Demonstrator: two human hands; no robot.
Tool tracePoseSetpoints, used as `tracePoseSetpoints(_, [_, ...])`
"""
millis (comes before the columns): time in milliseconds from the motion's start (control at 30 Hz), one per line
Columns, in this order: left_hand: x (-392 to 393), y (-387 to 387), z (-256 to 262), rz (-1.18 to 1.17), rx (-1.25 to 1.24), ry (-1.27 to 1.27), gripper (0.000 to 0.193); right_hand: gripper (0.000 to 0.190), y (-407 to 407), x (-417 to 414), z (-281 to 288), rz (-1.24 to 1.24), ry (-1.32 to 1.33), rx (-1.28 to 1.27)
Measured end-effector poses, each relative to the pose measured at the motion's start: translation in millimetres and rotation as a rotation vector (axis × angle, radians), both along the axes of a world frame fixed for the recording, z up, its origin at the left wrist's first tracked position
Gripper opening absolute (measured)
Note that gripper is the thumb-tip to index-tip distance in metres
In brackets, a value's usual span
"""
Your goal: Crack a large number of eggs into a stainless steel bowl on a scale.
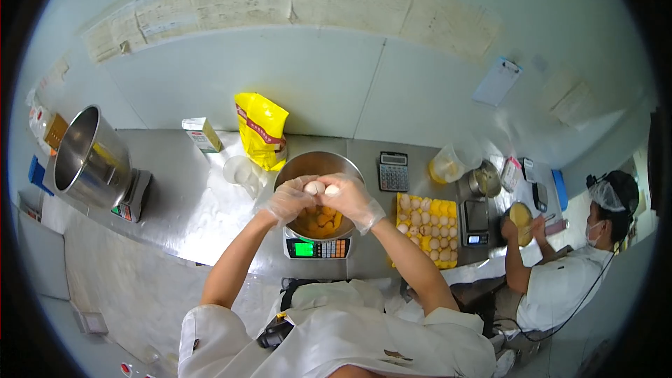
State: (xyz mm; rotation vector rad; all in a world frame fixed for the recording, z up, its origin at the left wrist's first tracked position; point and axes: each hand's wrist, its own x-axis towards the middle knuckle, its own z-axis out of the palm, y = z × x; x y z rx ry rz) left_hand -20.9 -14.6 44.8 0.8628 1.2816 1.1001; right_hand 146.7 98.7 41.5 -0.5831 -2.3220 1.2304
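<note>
Over a steel mixing bowl [286,165], my left hand [293,198] in a clear plastic glove holds a pale egg [314,187]. My right hand [349,199], gloved the same way, grips a second pale egg [332,190] close against the first. Whether either shell is cracked is hard to tell. Inside the bowl, below my fingers, lie several raw yolks [321,223] in egg white. The bowl stands on a digital scale [315,250] with a lit green display.
To the right are a calculator [394,171], a yellow tray of eggs [446,207] and a small scale [475,223]. A co-worker [562,283] works at a bowl beyond. Leftward stand a yellow bag [261,128], a clear jug [239,170], a carton [203,135] and a tall steel pot [97,163].
</note>
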Motion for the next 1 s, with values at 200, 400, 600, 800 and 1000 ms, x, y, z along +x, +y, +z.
tracePoseSetpoints(200, [-4.1, 17.5, 12.0, -0.141, 0.006, 0.388, 0.06, 0.031, 3.4, 11.3, 22.1, -0.135, 0.002, 0.441])
tracePoseSetpoints(400, [15.6, 44.7, 37.4, -0.021, 0.128, 0.111, 0.045, 0.031, 7.0, 10.0, 25.0, -0.274, 0.182, 0.219])
tracePoseSetpoints(600, [66.3, 116.6, 45.1, -0.071, -0.029, 0.149, 0.038, 0.054, 24.9, 62.1, -22.7, -0.343, 0.45, -0.55])
tracePoseSetpoints(800, [192.3, 233.6, -0.9, -0.588, 0.235, 0.809, 0.033, 0.041, 4.1, 208.8, -112.8, -0.554, 1.181, -1.382])
tracePoseSetpoints(1000, [319.7, 306.2, -115.1, -1.23, 0.671, 1.438, 0.032, 0.027, -60.2, 339.3, -143.5, -0.961, 1.053, -1.146])
